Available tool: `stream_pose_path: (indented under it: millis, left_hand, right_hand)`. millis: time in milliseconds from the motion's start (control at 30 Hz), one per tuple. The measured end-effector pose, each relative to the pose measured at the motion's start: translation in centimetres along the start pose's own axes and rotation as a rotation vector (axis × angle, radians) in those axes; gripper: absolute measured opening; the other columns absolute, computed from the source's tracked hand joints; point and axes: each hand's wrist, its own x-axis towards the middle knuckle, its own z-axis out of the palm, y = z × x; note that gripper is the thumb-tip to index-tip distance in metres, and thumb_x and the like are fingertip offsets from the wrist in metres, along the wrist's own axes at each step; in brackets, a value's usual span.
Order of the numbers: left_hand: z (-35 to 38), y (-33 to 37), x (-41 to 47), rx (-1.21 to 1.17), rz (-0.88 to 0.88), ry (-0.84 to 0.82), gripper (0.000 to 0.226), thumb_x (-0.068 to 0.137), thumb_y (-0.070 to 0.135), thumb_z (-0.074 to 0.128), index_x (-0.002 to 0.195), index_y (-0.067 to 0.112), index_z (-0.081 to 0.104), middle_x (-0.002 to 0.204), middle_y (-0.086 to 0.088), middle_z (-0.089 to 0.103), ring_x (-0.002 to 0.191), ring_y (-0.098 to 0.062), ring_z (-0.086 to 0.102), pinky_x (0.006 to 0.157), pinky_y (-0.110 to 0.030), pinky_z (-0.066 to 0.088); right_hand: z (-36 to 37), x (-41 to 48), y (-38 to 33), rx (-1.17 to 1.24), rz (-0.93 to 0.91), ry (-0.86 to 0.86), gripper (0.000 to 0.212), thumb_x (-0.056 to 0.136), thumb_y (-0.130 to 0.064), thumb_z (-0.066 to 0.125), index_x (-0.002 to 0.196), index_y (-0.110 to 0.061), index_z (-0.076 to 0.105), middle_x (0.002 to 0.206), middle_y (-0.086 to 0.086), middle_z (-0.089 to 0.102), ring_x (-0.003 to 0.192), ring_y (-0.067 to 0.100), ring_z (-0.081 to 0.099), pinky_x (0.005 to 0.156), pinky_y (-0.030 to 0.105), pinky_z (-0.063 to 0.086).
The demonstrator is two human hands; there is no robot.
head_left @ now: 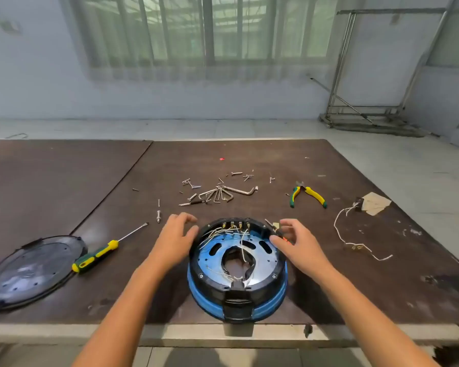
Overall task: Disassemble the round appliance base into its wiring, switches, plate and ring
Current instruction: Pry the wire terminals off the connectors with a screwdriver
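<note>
The round appliance base (237, 287), black with a blue ring around its lower edge, lies upside down near the table's front edge. Inside it shows a shiny metal plate (263, 271) with slots and a tangle of white wires (224, 231) running to a row of terminals at the far side. My left hand (176, 235) rests against the base's left rim, fingers loosely curved. My right hand (293, 241) is at the right rim, with thumb and fingers close around a small part with an orange tip; whether they pinch it is unclear.
A black round cover (29, 271) lies at the left, with a yellow-green screwdriver (104, 251) beside it. Loose screws and hex keys (217, 193) lie behind the base. Yellow-green pliers (306, 196) and a detached white wire (351, 238) are at the right.
</note>
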Motion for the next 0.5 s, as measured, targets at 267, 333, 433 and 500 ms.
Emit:
stream_pose_path:
  millis: [267,333,433,500]
  left_hand:
    - [-3.4,-7.2,0.5,0.691,-0.296,0.110,0.039,0.094,0.023,0.056,0.133,0.027,0.056,0.137,-0.012,0.047,0.126,-0.034,0.046,0.106,-0.048,0.033]
    - [-3.6,-8.4,0.0,0.796,-0.350,0.081,0.039,0.095,0.024,0.055,0.133,0.025,0.049,0.131,-0.011,0.048,0.121,-0.035,0.046,0.104,-0.050,0.033]
    - [-3.7,-9.5,-0.5,0.852,-0.393,0.038,0.030,0.092,0.018,0.054,0.121,0.016,0.047,0.118,-0.011,0.055,0.111,-0.036,0.048,0.089,-0.044,0.043]
    - [-3.9,-10.3,-0.6,0.904,-0.366,0.057,0.035,0.086,0.016,0.064,0.117,0.015,0.050,0.112,-0.011,0.052,0.103,-0.037,0.051,0.082,-0.043,0.043]
  right_hand:
    - [3.4,1.7,-0.2,-0.097,-0.015,-0.057,0.053,0.097,0.004,0.054,0.144,-0.021,0.054,0.152,-0.001,0.051,0.142,0.020,0.046,0.119,0.040,0.038]
    - [3.5,1.6,-0.2,-0.075,0.004,-0.020,0.056,0.096,0.009,0.050,0.142,-0.022,0.056,0.151,0.000,0.053,0.141,0.021,0.047,0.120,0.044,0.039]
    - [3.8,1.4,-0.1,-0.057,0.008,-0.001,0.060,0.095,0.011,0.048,0.142,-0.025,0.056,0.150,0.002,0.054,0.140,0.021,0.048,0.119,0.047,0.039]
    - [3.7,1.3,0.0,-0.042,0.021,-0.007,0.059,0.097,0.011,0.048,0.142,-0.027,0.055,0.152,0.003,0.052,0.141,0.022,0.047,0.120,0.047,0.038]
